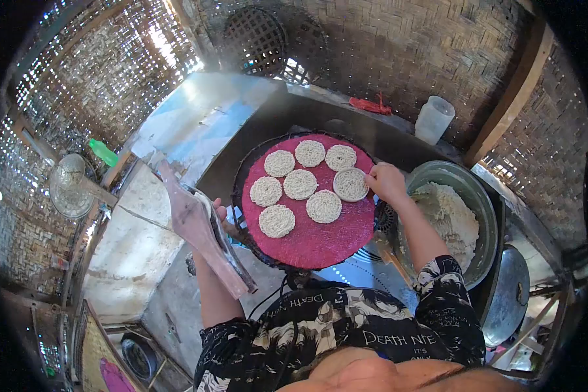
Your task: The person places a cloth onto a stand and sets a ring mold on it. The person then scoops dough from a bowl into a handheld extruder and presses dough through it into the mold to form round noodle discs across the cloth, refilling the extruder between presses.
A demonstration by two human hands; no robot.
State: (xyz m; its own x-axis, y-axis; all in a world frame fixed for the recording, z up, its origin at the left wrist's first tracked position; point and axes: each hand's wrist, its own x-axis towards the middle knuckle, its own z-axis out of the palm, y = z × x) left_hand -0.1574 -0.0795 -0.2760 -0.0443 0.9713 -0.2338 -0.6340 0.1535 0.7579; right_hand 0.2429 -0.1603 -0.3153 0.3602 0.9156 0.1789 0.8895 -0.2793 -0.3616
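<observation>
A round pink cloth [326,238] lies on a dark round tray or pan, with several pale, grainy discs [277,221] spread over it. At the right side of the cloth, my right hand [385,182] pinches the edge of a thin ring [351,185] that surrounds one disc. My left hand [223,213] is at the tray's left side, mostly hidden behind a long pinkish wooden tool [199,225] with dark edges, and its fingers are closed round the tool. The tool slants across my left forearm.
A large green basin [489,251] holding a pale crumbly mass stands to the right, a wooden handle [392,256] beside it. Behind are a translucent cup [434,119] and a red bag [370,104]. A metal lid [508,295] rests at the lower right; a strainer [72,186] hangs left.
</observation>
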